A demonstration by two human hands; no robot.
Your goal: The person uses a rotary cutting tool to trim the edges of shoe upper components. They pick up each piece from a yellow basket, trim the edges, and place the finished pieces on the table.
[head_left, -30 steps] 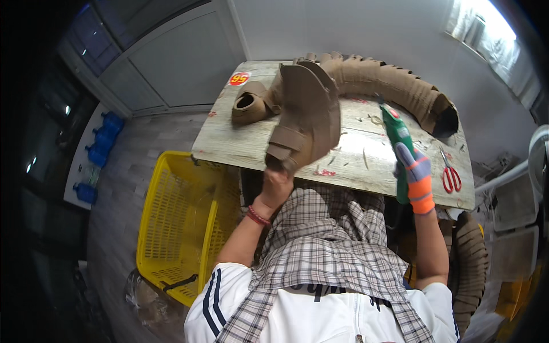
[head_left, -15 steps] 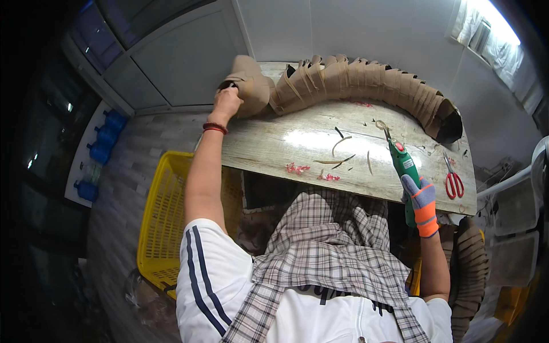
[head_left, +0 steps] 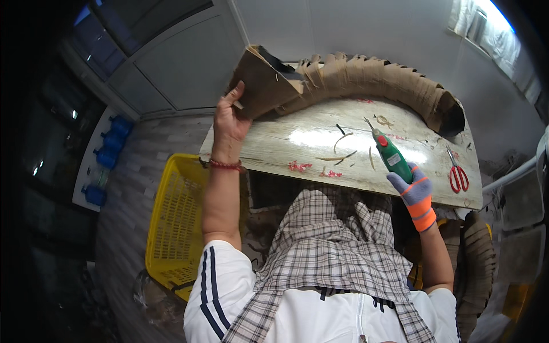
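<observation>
My left hand [head_left: 230,123], bare with a red bracelet, is closed on the near edge of a brown tube-like piece [head_left: 260,86] with a dark inside. The piece is tilted up over the table's far left corner. In my right hand [head_left: 410,186], wearing a grey and orange glove, is a green handheld power tool [head_left: 392,157] with a red button. Its narrow metal tip points up and left over the table, apart from the brown piece. A long curved row of similar brown pieces [head_left: 366,83], nested together, lies along the table's far side.
On the table [head_left: 263,151] are thin offcut strips [head_left: 337,158], pink scraps [head_left: 299,166] and red-handled scissors [head_left: 457,174] at the right. A yellow basket [head_left: 163,228] stands on the floor at the left. More nested brown pieces [head_left: 479,263] sit low at the right.
My left hand has lifted and turned the brown piece, so its dark opening now faces up and right. My right hand has shifted the tool slightly left, and a curled offcut now lies apart from its tip.
</observation>
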